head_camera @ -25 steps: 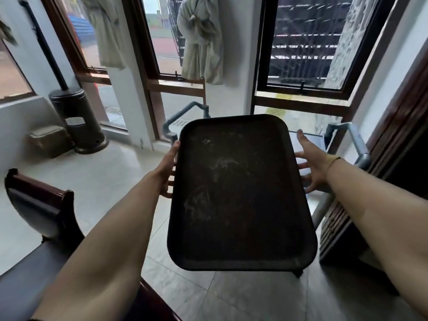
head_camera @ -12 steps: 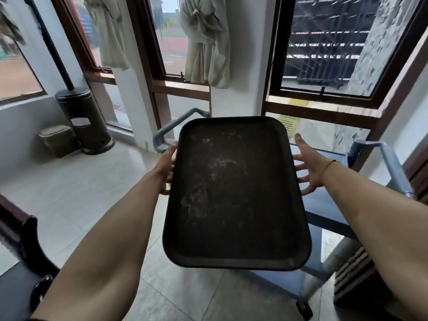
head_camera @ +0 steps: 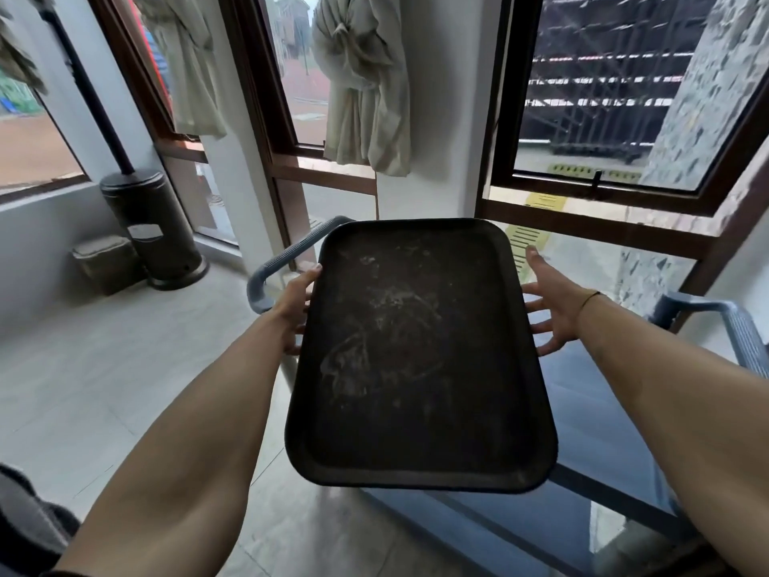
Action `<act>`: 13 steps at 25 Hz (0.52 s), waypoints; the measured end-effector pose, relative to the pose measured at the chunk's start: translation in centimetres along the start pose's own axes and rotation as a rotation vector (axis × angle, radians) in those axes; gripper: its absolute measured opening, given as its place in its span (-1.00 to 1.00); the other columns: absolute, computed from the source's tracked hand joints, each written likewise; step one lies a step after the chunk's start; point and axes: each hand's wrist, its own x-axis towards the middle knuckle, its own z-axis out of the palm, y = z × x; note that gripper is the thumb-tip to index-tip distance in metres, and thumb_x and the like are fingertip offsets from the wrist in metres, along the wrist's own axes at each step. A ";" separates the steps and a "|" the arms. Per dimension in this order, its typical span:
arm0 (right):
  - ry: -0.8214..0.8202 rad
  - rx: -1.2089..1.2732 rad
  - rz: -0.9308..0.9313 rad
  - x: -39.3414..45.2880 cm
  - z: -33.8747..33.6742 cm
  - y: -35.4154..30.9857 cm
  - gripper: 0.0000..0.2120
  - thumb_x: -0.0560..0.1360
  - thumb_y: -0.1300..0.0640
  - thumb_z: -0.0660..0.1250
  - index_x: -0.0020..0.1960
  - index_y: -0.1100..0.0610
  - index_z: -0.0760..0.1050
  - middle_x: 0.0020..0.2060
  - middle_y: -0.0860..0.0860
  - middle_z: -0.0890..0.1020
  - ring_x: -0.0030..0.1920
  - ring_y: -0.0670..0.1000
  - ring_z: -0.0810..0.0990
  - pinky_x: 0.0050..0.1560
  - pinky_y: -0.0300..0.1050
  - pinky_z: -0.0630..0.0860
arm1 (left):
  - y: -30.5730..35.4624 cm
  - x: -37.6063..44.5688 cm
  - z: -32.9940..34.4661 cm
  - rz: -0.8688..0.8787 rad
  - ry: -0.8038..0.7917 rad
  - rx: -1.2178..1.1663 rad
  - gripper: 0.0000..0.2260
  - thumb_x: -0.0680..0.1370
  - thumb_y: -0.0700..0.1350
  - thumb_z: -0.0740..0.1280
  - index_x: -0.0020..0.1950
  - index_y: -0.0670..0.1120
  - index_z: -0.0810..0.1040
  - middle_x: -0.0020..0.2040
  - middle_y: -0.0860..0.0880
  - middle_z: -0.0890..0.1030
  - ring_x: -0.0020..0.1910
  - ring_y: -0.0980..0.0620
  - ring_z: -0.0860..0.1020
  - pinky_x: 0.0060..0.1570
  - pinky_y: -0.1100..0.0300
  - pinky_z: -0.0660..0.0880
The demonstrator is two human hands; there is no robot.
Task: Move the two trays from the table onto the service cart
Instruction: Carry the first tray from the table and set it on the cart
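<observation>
the person holds a tray point(head_camera: 416, 356) out in front, in the air over the near end of the cart point(head_camera: 591, 414), so this looks like the carry step of the job, with the setting down not yet done. the left hand point(head_camera: 297, 304) is closed on the tray's left rim, thumb over the top edge and the rest curled out of sight under it. the right hand point(head_camera: 551, 301) is at the right rim with its fingers point(head_camera: 537, 304) spread wide and flat; they seem to prop the tray from the side or from under it, and i cannot tell how firmly it grips. the tray is dark, rectangular with rounded corners, roughly level, and has nothing in it, only pale smears and scuffs across its floor. the cart's blue top shelf shows to the right of the tray and below it, and the part i can see carries nothing; a lower shelf shows beneath, also bare as far as i can see. one cart handle point(head_camera: 291, 260) curves up just behind the left hand, another point(head_camera: 732, 322) stands off to the right. only this one tray is in view, and no bench, so i cannot say whether it is the first or the second. the next move, i judge, calls for lowering the tray level onto the top shelf between the two handles, then slipping both hands free.
</observation>
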 end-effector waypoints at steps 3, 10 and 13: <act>-0.002 -0.012 0.009 2.0 -0.2 -1.1 -0.12 0.33 -0.60 0.01 0.34 0.02 0.40 0.27 0.12 0.45 0.22 0.28 0.43 0.10 0.39 0.38 | 1.4 2.7 0.5 -0.002 -0.019 0.019 -0.37 0.41 0.47 0.22 0.06 -0.05 0.61 0.08 -0.06 0.60 0.10 -0.11 0.52 0.06 -0.04 0.40; 0.057 0.011 0.033 6.9 2.4 -3.6 -0.16 0.31 -0.60 0.01 0.30 -0.01 0.39 0.25 0.11 0.41 0.24 0.28 0.40 0.15 0.39 0.38 | 5.2 10.7 -0.7 -0.009 -0.107 0.109 -0.31 0.37 0.51 0.20 0.11 -0.06 0.61 0.09 -0.06 0.60 0.12 -0.13 0.54 -0.10 -0.01 0.40; 0.091 0.033 0.048 8.7 4.4 -4.3 -0.13 0.26 -0.62 0.04 0.30 -0.02 0.38 0.23 0.10 0.43 0.20 0.27 0.42 0.05 0.34 0.41 | 7.0 14.5 -2.0 -0.025 -0.160 0.175 -0.31 0.34 0.52 0.20 0.08 -0.04 0.60 0.08 -0.05 0.59 0.12 -0.12 0.54 -0.03 -0.02 0.40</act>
